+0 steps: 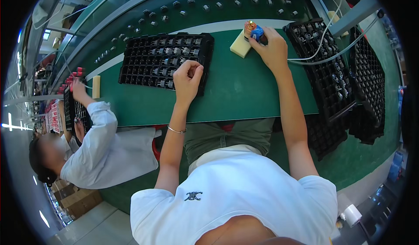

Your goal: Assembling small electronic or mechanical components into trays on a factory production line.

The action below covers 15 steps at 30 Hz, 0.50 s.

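Observation:
My right hand [274, 50] is closed round a small blue object with an orange, coppery top [251, 27]; its exact kind is unclear. The object is at the far end of a pale yellow foam block [240, 45] on the green table. My left hand [187, 80] hovers at the right edge of a black compartment tray [144, 77], its fingers curled and thumb against the forefinger. Whatever may be between those fingertips is hidden. Small metal-and-white parts [176, 51] fill many of the tray's pockets.
More black trays [321, 70] with parts stand to the right, crossed by thin clear tubes [325, 62]. Several small parts [190, 1] line the green surface beyond a metal rail. At the left, a co-worker [107, 144] handles another tray beside a foam block [96, 87].

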Each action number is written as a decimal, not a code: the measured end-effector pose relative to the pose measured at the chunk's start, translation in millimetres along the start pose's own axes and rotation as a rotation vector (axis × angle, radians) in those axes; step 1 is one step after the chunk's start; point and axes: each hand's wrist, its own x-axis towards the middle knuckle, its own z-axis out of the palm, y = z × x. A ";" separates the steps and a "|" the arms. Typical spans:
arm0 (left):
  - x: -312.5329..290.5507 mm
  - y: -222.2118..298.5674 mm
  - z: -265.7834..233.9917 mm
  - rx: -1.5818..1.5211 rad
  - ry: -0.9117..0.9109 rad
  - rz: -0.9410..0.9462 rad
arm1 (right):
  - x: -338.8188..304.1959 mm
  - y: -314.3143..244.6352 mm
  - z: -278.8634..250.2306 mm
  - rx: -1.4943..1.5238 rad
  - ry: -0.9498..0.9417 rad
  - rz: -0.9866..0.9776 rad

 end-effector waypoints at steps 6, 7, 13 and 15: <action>0.5 -0.6 1.3 -0.018 0.002 -0.010 | 0.6 0.2 -0.7 0.030 0.013 0.000; 1.0 0.2 0.2 -0.024 -0.007 -0.012 | 1.2 -0.6 -1.5 0.030 0.003 0.003; 18.0 13.3 2.3 -0.049 -0.023 0.034 | 2.3 -7.9 -4.3 0.145 -0.016 0.028; 28.1 17.8 8.0 -0.043 -0.127 0.071 | -0.9 -14.4 -4.2 0.233 -0.048 0.059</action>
